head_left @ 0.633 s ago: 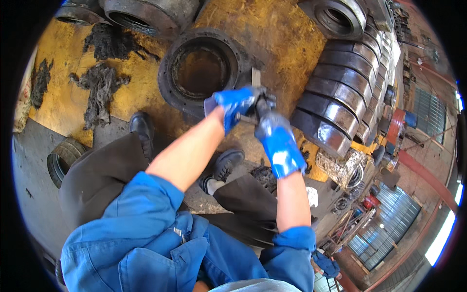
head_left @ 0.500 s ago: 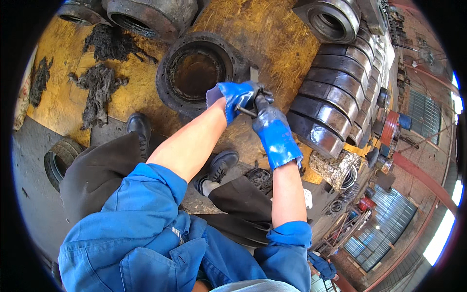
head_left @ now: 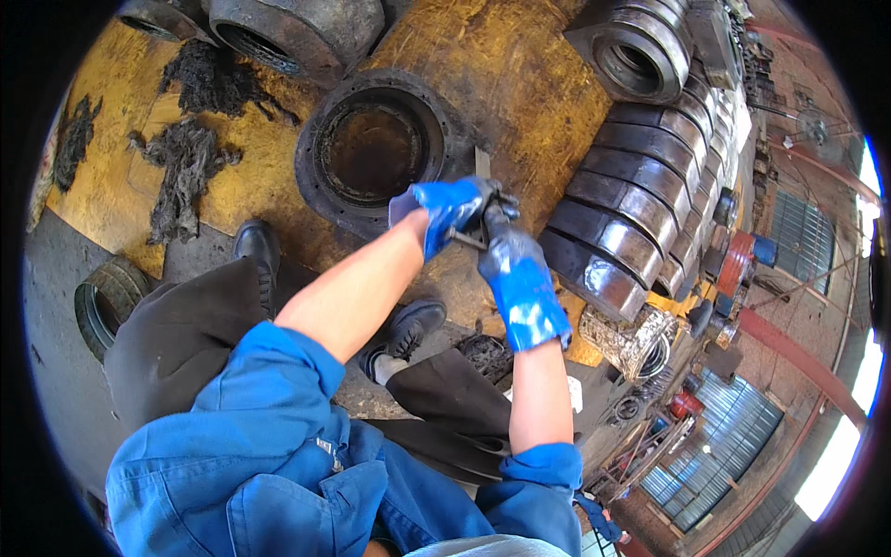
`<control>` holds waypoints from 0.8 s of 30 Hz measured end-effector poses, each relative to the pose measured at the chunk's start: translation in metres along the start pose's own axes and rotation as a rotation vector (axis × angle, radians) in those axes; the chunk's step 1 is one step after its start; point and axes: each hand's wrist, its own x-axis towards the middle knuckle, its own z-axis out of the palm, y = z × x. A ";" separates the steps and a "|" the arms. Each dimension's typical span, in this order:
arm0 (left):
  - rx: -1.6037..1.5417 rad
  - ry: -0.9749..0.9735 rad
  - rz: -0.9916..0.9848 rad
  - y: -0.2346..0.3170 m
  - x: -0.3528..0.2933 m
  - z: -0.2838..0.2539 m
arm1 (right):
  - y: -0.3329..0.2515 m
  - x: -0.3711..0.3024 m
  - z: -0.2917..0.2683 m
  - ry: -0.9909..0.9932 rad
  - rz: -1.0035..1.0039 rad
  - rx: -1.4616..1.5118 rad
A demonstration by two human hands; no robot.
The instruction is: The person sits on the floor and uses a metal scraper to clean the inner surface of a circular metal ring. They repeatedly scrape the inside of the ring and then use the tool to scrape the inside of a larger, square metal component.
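Observation:
My two hands, in blue rubber gloves darkened at the fingers, are closed together around a dark metal tool with a flat pale blade. The blade points away from me, and a short bar juts out below the fingers; the gloves hide most of the rest. My left hand wraps the tool from the left, its loose cuff flared. From the right, my right hand grips its dark end. Just left of the blade lies a large round flanged housing, with a deep greasy bore facing up.
Dark shiny ring-like metal parts lie in rows at the right. Blackened rags lie on the yellow oily floor sheet. Heavy hollow castings stand at the far left. A metal ring rests near my left leg.
Both hands still hold the tool and have shifted slightly toward me, with the right wrist a little lower. The whole view has also moved a little.

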 end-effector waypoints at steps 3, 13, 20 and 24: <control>0.011 0.016 -0.036 -0.009 -0.009 0.004 | -0.002 -0.011 0.006 -0.055 0.025 -0.025; -0.012 0.086 -0.032 -0.067 -0.067 -0.004 | 0.001 -0.068 0.059 0.076 -0.132 -0.050; -0.357 0.239 -0.066 -0.141 -0.151 -0.034 | -0.003 -0.126 0.133 -0.148 -0.148 -0.053; -0.342 0.280 -0.025 -0.114 -0.169 -0.036 | -0.025 -0.108 0.122 -0.172 -0.201 -0.106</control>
